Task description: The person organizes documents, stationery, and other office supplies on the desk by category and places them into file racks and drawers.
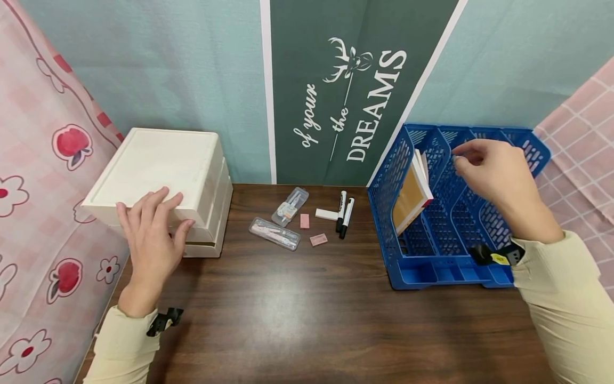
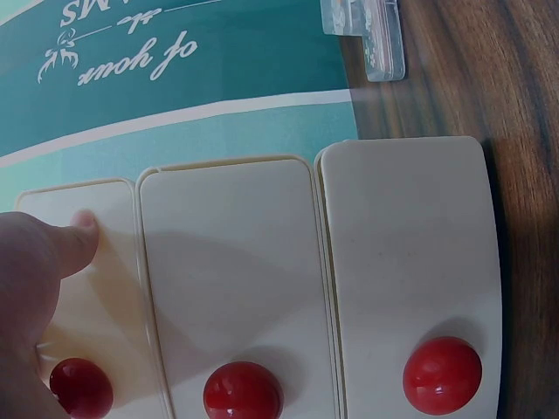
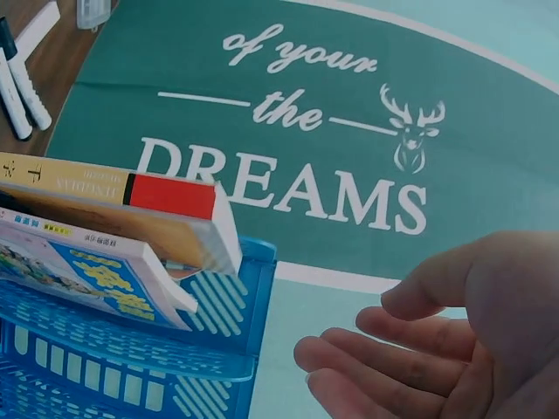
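My left hand rests on a white drawer box, fingers spread over the front of its top and thumb against the front face. In the left wrist view, three drawer fronts carry round red knobs, and the thumb touches the top drawer. Over the blue file rack hangs my right hand, fingers loosely bent and holding nothing. The rack's left slot holds a thick book with a yellow and red spine and a thinner colourful book, both leaning.
Mid-table, near the wall, lie two clear cases of drawing tools and two pink erasers. Beside them are a white block and two black-and-white markers. Patterned cloths border both sides.
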Motion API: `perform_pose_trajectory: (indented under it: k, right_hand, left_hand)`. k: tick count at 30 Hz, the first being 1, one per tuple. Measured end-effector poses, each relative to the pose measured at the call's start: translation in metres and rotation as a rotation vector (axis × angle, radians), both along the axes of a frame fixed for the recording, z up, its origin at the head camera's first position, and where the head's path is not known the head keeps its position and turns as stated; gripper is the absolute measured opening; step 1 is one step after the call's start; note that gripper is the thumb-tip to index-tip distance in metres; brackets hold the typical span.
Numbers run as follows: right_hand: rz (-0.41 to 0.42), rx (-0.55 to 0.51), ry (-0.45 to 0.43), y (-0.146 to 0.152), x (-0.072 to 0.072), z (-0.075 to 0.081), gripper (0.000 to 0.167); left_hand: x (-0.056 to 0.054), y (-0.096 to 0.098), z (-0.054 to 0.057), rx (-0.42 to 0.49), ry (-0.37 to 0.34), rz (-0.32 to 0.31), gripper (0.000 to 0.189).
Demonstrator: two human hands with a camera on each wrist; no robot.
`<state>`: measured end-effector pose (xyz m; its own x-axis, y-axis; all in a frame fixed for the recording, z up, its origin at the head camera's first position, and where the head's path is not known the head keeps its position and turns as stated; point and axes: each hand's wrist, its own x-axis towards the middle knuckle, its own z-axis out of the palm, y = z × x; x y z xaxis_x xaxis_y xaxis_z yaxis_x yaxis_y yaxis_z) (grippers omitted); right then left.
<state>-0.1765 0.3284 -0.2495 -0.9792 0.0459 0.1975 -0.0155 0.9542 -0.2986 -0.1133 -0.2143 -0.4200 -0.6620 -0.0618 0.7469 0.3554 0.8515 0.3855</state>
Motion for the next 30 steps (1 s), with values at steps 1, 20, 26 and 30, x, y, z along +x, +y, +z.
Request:
perform_pose_trajectory:
  k: [1,20,26,30]
  right_hand:
    - [0.005,-0.003,0.010,-0.001,0.002,0.000,0.039]
    - [0.116,-0.085,0.275,-0.018,0.042,-0.020,0.027]
    - [0.186,-0.062,0.393,-0.019,0.051,-0.037,0.021]
    - [0.268,-0.003,0.387,-0.019,0.055,-0.044,0.013]
  left_hand:
    - [0.000,0.000,0.000,0.001,-0.001,0.000,0.053]
    - [0.001,0.001,0.001,-0.001,-0.006,0.005,0.054]
    - [0.000,0.001,0.001,-0.006,-0.003,0.005,0.054]
    - [0.000,0.000,0.000,-0.010,-0.006,0.010,0.054]
